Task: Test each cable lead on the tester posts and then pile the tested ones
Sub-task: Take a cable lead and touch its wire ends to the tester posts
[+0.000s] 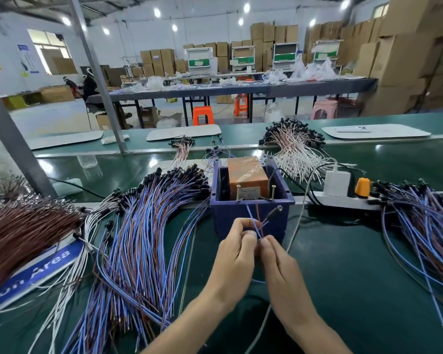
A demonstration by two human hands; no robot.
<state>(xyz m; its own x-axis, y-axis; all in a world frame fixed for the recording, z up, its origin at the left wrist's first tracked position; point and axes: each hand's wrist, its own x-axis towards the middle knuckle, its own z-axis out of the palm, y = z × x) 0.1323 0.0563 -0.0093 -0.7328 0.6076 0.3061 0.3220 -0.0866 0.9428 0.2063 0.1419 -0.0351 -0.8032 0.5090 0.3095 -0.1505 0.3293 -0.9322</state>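
Green matting covers the long work table (343, 251), and brown boxes are stacked high at the back of the big room. Both hands hold one cable lead (255, 224) just in front of a blue bin (223, 218). The lead has one thin blue wire, one thin brown wire and a small black plug (273, 212) that points up and to the right. The left hand (234, 247) is curled and pinches the wires. The right hand (279, 264) pinches them too, with its fingertips. The wire ends reach up close under two metal posts (238, 192) beside an orange tester (247, 172). A big pile of leads (143, 238) lies to the left.
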